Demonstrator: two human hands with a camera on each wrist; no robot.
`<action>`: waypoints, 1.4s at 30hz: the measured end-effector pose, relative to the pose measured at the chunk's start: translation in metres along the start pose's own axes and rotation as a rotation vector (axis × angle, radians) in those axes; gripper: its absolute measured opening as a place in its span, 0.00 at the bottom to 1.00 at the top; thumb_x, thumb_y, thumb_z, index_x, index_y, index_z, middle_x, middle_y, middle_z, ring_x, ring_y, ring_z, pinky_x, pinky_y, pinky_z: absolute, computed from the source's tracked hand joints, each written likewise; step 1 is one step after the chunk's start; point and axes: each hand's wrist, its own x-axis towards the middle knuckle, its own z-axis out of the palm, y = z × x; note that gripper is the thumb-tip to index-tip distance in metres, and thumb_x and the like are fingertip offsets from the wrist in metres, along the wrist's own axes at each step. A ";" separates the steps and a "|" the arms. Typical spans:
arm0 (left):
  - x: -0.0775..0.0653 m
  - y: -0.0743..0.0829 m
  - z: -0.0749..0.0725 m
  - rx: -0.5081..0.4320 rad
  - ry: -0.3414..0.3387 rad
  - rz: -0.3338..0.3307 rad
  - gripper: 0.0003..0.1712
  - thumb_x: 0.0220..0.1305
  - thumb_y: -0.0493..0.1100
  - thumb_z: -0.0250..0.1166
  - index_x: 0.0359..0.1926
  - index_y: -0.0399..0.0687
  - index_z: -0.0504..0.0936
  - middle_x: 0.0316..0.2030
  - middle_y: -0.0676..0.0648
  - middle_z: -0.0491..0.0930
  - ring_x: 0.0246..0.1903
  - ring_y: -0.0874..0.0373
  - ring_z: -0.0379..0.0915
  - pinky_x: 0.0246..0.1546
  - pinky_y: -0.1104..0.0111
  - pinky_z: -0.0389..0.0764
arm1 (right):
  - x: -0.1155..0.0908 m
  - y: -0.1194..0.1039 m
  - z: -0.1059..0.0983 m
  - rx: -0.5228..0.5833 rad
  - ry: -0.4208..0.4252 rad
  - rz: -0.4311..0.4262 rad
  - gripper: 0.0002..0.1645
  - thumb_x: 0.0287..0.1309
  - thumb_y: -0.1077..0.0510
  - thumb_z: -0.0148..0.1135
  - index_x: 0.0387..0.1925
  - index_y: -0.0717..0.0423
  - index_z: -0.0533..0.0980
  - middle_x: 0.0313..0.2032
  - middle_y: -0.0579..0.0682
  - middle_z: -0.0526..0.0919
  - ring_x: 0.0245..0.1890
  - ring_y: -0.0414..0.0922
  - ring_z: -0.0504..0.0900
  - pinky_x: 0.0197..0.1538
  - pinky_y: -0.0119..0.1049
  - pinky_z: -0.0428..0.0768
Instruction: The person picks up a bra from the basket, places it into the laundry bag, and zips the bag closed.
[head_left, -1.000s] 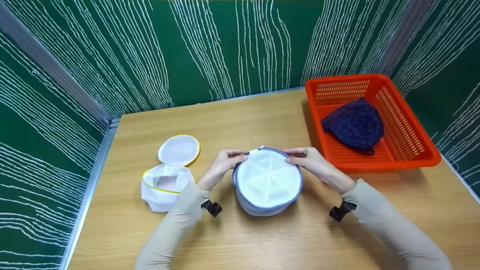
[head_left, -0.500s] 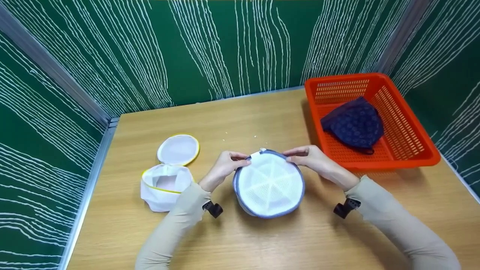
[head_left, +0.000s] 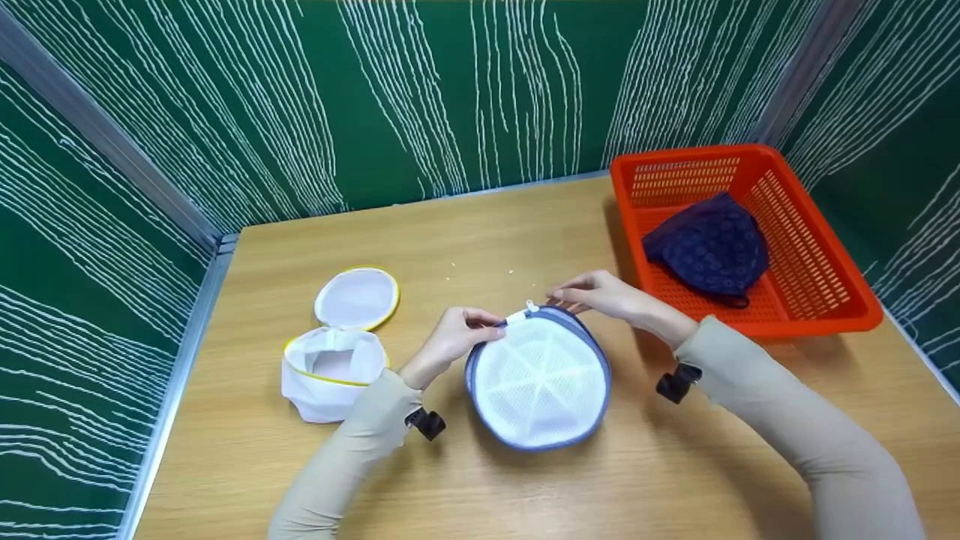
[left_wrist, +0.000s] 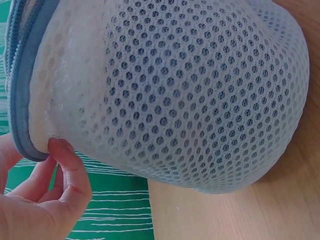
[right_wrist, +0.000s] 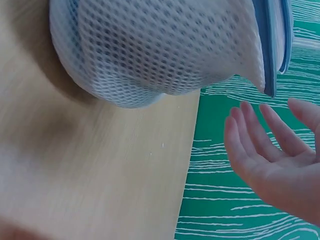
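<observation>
A round white mesh laundry bag (head_left: 541,379) with blue-grey trim stands tilted on the table, its lid facing me. My left hand (head_left: 459,336) pinches the trim at the upper left, beside a white tab at the zipper's end; in the left wrist view thumb and finger grip the mesh bag's (left_wrist: 185,95) edge. Just beyond the upper rim, near the zipper pull (head_left: 532,306), is my right hand (head_left: 600,295). The right wrist view shows this right hand (right_wrist: 275,155) with loosely extended fingers, apart from the blue trim (right_wrist: 267,45) and holding nothing.
At the left, a smaller white bag (head_left: 322,401) with yellow trim stands with its round lid (head_left: 358,298) folded back. An orange-red basket (head_left: 772,330) at the right holds a dark blue patterned fabric item (head_left: 709,247). Green walls with white lines border the wooden table (head_left: 450,240).
My right hand has let go of the mesh bag's rim and shifted up and slightly left, towards the zipper pull. The bag has tipped a little more towards me. My left hand still pinches the trim.
</observation>
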 end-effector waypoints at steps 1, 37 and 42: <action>0.000 0.000 0.000 0.003 -0.003 0.005 0.13 0.49 0.35 0.65 0.37 0.33 0.80 0.33 0.44 0.81 0.29 0.65 0.72 0.33 0.76 0.73 | 0.001 -0.002 0.001 -0.029 -0.014 0.009 0.26 0.59 0.49 0.51 0.50 0.67 0.72 0.45 0.60 0.77 0.41 0.45 0.77 0.49 0.40 0.74; -0.005 0.000 0.005 0.120 -0.064 0.144 0.12 0.49 0.35 0.65 0.36 0.33 0.81 0.29 0.44 0.80 0.25 0.64 0.69 0.26 0.77 0.71 | 0.009 -0.028 0.017 -0.258 -0.158 -0.190 0.08 0.50 0.63 0.60 0.34 0.63 0.80 0.33 0.53 0.82 0.31 0.39 0.77 0.39 0.28 0.76; -0.007 -0.002 0.004 0.146 -0.087 0.142 0.13 0.51 0.34 0.63 0.39 0.32 0.79 0.32 0.41 0.79 0.27 0.63 0.69 0.29 0.76 0.71 | 0.006 -0.027 0.016 -0.238 -0.143 -0.246 0.07 0.51 0.64 0.59 0.32 0.63 0.79 0.30 0.54 0.82 0.30 0.42 0.77 0.35 0.27 0.76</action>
